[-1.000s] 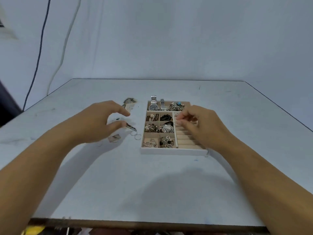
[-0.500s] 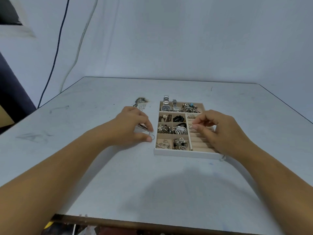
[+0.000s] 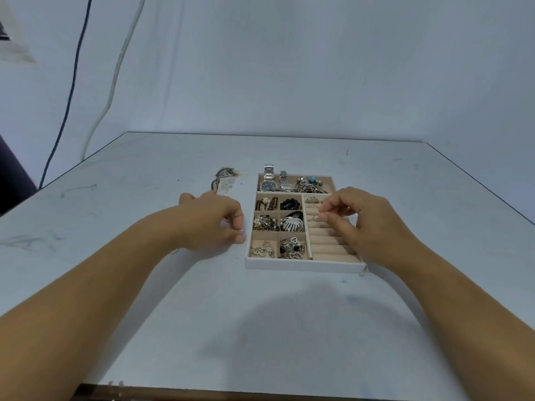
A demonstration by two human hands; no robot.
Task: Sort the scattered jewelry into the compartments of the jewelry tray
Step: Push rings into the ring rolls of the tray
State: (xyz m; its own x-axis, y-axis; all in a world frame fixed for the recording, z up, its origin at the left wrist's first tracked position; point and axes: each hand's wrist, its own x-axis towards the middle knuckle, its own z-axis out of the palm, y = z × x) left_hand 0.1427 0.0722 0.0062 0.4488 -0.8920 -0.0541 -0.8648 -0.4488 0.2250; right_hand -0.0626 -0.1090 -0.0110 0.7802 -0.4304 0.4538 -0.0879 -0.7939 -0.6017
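The white jewelry tray sits mid-table, its beige compartments holding watches, beads, a white hair claw and chains. My right hand hovers over the ring rolls on the tray's right side. Its thumb and forefinger pinch a thin silver ring. My left hand rests on the table just left of the tray, fingers curled down with thumb and forefinger close together. Whatever lies under them is hidden. A patterned piece and a small silver piece lie loose beyond the left hand.
The table's near edge runs along the bottom of the view, its right edge slants off at the far right. A white backdrop hangs behind, with a dark cable and a white cable down its left side.
My left hand dropped onto the table beside the tray and closed over the small hoops lying there. My right hand stayed over the ring rolls, still pinching.
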